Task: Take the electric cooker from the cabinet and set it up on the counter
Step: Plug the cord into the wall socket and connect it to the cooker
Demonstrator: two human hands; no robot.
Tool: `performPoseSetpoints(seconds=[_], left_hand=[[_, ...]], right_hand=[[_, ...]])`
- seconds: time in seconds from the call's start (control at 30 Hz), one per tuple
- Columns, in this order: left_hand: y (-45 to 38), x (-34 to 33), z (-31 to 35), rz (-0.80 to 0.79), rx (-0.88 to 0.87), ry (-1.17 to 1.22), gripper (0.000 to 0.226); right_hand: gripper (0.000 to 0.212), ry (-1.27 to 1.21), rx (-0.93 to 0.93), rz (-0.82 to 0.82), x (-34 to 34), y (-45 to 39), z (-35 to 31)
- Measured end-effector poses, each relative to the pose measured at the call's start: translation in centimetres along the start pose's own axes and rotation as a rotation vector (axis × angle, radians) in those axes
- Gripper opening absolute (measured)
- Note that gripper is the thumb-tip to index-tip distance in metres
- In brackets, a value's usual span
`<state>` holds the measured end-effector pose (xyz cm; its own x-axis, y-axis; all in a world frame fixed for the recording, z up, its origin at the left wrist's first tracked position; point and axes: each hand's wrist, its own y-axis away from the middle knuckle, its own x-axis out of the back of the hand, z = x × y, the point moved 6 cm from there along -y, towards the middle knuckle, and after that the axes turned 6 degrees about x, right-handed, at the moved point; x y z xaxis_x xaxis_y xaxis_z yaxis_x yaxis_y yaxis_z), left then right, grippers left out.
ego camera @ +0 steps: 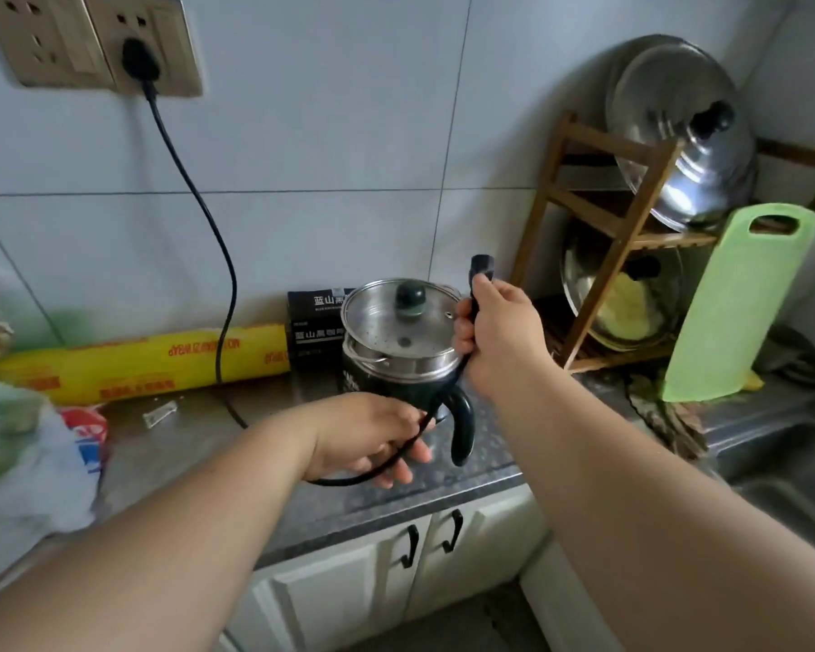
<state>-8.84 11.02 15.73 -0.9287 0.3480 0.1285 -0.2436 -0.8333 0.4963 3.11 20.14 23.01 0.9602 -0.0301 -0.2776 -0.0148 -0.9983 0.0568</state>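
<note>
- The small dark green electric cooker with a steel steamer insert and a glass lid (403,343) already stands on the speckled grey stone counter (467,477), close to the tiled wall, with its curved dark handle (462,428) turned toward me. I judge the carrying part of the job done, and what remains is the wiring.
- My right hand (502,338) is closed around the black power cord (217,256) just below its appliance-end connector (483,268), which sticks up above the fist. Holding it that near the end gives control for aiming the connector at the cooker's socket, which I cannot see from here.
- My left hand (372,437) hangs low in front of the cooker, fingers loosely curled so the slack cord runs across the palm. I read this as gathering the loop so it does not drag over the lid or catch on the handle.
- The cord's far end is already seated as a black plug (137,58) in the beige wall socket (147,44) at upper left, and the cable drops down the tiles to the counter.
- A yellow roll of cling film (137,364) and a black printed box (314,329) lie behind and beside the cooker, so the cord must pass over or around them.
- Next I would need to find the inlet, probably near the handle base, and press the connector in.
</note>
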Motion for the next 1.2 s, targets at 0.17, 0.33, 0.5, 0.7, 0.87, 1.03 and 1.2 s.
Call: performPoseSetpoints(seconds=[0.17,0.33,0.5,0.7,0.87,1.03,1.2], left_hand=[[-3.2,-5.3,-3.6,-0.011,0.254,0.036,0.04],[-5.9,-5.1,-3.5,0.578,0.204,-0.113,0.05],[-9.2,-6.3,-2.1,0.785,0.179,0.034,0.05],[-12.0,-6.7,-1.6,0.875,0.191,0.102,0.061],[-10.8,-4.0,-3.2,0.962,0.256,-0.167,0.067],[-7.8,0.0,-5.6,0.938,0.296,-0.358,0.058],[-5.3,3.8,-7.0,0.922,0.373,-0.342,0.058]], right_hand=[[0.007,0.004,-0.125,0.039,7.3,-0.2,4.8],[0.017,0.011,-0.326,0.091,12.9,1.8,10.0],[0.012,-0.114,-0.439,0.081,15.1,4.1,13.0],[0.016,-0.094,-0.418,0.125,16.8,3.6,13.9],[0.018,0.232,-0.276,0.127,17.7,2.0,13.8],[0.017,0.8,-0.077,0.013,16.9,1.0,12.9],[0.014,1.049,0.032,-0.218,14.1,0.8,14.1]])
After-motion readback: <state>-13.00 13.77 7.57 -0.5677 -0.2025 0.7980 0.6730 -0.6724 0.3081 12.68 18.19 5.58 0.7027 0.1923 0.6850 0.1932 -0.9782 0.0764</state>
